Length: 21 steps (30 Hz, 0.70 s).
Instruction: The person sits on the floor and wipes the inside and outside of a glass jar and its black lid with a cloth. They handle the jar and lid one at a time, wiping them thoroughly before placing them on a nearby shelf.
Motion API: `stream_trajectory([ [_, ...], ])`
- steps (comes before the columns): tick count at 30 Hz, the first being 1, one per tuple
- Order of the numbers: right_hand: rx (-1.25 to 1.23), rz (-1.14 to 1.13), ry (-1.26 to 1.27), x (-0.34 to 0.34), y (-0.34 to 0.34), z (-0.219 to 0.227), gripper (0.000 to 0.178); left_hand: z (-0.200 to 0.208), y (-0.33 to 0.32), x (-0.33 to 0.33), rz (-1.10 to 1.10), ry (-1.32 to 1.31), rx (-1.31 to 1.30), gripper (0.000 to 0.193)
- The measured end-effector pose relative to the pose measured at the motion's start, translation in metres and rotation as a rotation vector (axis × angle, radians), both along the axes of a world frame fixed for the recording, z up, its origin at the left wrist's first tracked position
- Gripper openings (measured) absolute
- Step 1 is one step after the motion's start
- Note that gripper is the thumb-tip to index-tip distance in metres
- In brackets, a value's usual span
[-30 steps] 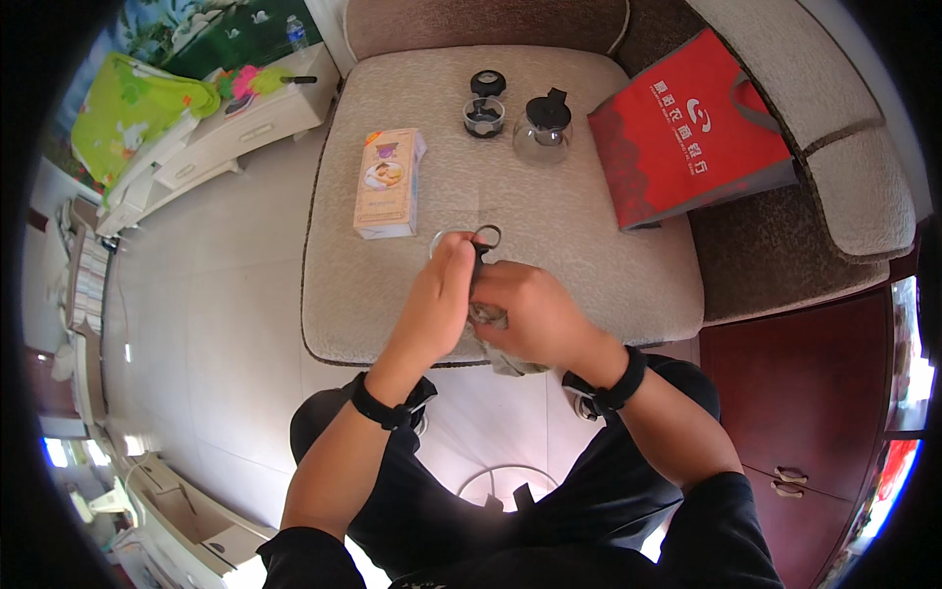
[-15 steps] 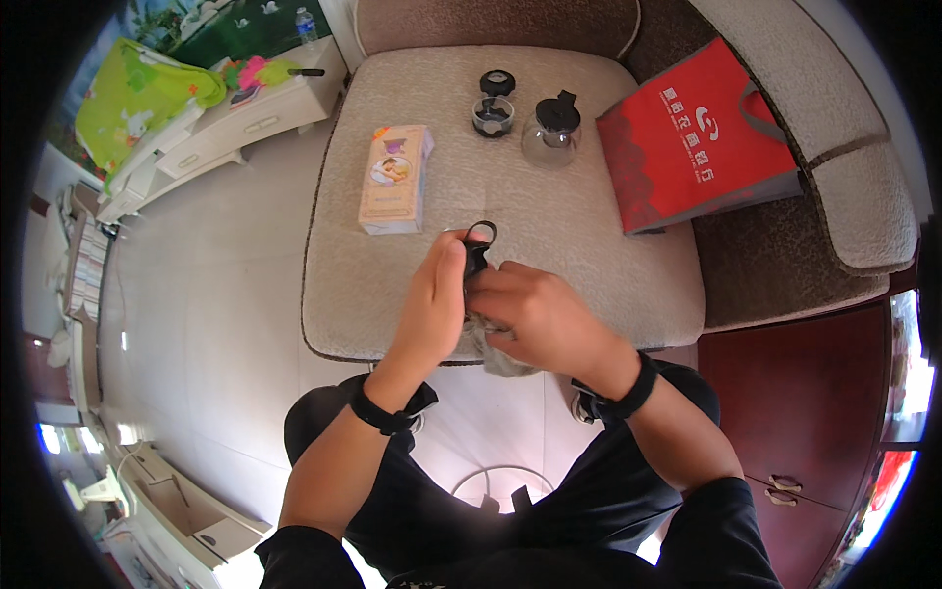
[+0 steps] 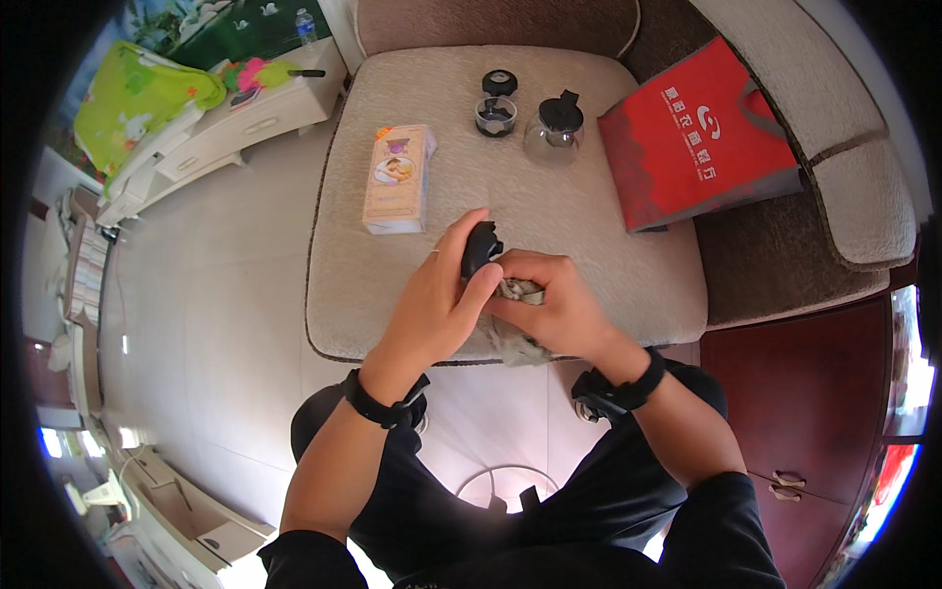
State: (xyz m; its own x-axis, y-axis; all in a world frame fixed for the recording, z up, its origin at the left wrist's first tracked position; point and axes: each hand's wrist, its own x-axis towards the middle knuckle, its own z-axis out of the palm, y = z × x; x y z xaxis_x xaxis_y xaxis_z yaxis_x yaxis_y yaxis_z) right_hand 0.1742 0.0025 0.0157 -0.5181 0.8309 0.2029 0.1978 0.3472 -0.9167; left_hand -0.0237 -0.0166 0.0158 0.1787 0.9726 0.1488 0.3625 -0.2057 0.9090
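Black part (image 3: 481, 248) sits in your left hand (image 3: 432, 299), pinched between the thumb and the upright fingers, above the near half of the seat (image 3: 599, 221). Your right hand (image 3: 559, 306) is closed around a bunched cloth (image 3: 520, 344) just beside it; whether the cloth touches the part, you cannot tell. Nothing readable shows on the part. Beyond your hands, a box (image 3: 396, 182) carries printed lettering and a picture, and a red bag (image 3: 699, 137) bears white characters with a round emblem. The part looks smooth and curved, with a notched upper end; the cloth is greyish, thin and crumpled, its loose end drooping over the seat's edge. The seat is beige, textured fabric with dark piping. Farther back stand a clear round jug (image 3: 552, 145) with a black lid, a clear cup (image 3: 496, 118) with black inside, and a round black cap (image 3: 499, 82).
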Motion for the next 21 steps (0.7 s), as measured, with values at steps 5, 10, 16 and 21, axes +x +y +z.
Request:
stream_trajectory([
  [5,-0.452,0.146,0.149,0.020,0.006,0.021,0.025,-0.003,0.003,-0.006,-0.034,0.114,0.330,0.076],
  [10,-0.769,0.193,0.294,0.023,0.002,0.021,0.029,0.007,-0.001,0.000,-0.088,0.100,0.335,0.065],
  [16,-0.154,0.210,0.048,0.017,-0.005,0.020,0.027,0.006,-0.002,0.010,-0.096,-0.297,-0.104,0.038],
  [21,0.583,0.166,-0.460,0.016,-0.018,0.019,0.017,-0.005,0.004,0.010,-0.089,-0.241,-0.257,0.038],
])
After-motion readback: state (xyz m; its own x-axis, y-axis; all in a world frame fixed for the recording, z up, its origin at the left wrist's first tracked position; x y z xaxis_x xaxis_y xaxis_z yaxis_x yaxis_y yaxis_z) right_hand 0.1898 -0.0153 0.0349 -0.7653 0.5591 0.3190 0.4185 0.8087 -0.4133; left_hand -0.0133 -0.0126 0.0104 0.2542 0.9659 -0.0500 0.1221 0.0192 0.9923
